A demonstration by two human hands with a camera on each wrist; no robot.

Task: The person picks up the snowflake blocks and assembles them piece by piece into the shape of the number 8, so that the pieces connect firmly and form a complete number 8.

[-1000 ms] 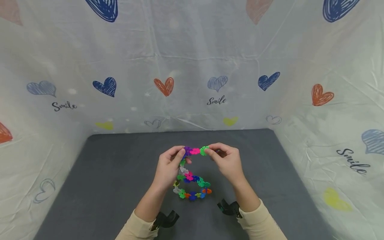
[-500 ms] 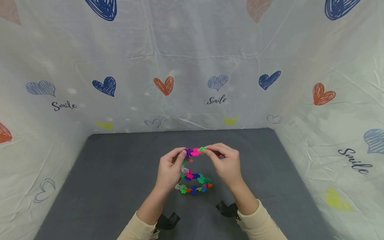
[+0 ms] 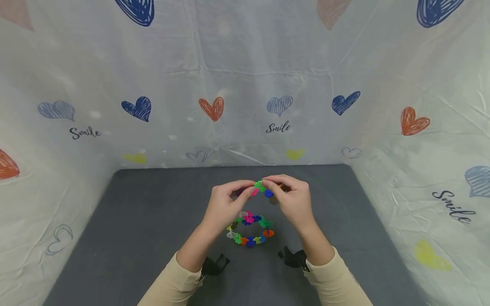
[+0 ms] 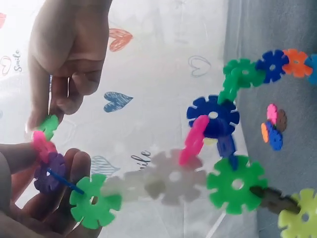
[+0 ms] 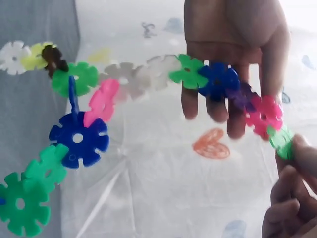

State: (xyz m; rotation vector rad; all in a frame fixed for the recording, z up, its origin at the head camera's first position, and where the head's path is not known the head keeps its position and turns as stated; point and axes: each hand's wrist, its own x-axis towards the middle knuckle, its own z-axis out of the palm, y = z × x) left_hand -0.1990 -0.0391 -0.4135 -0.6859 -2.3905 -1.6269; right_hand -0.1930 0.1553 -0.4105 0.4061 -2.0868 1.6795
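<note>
A chain of colourful plastic snowflake discs ends between my two hands. My left hand (image 3: 229, 204) pinches the chain near its end, at a pink disc (image 5: 264, 117), with a purple disc (image 4: 49, 172) just below its fingers in the left wrist view. Between thumb and forefinger, my right hand (image 3: 292, 202) pinches the green end disc (image 3: 259, 186), which joins the pink one. From the left hand, the chain runs past a blue disc (image 5: 218, 81) and whitish discs (image 4: 176, 176) into a closed loop (image 3: 250, 243) of many colours, nearer my body.
Several loose discs (image 4: 275, 140) in blue, orange, pink and brown lie on the dark grey table (image 3: 164, 221), partly behind my right hand in the head view. A white cloth (image 3: 237, 55) printed with hearts surrounds the table. Black straps (image 3: 292, 257) hang at both wrists.
My left hand has shifted right along the chain, from the purple disc to the pink one, close to my right hand. A loose blue disc now shows between the hands.
</note>
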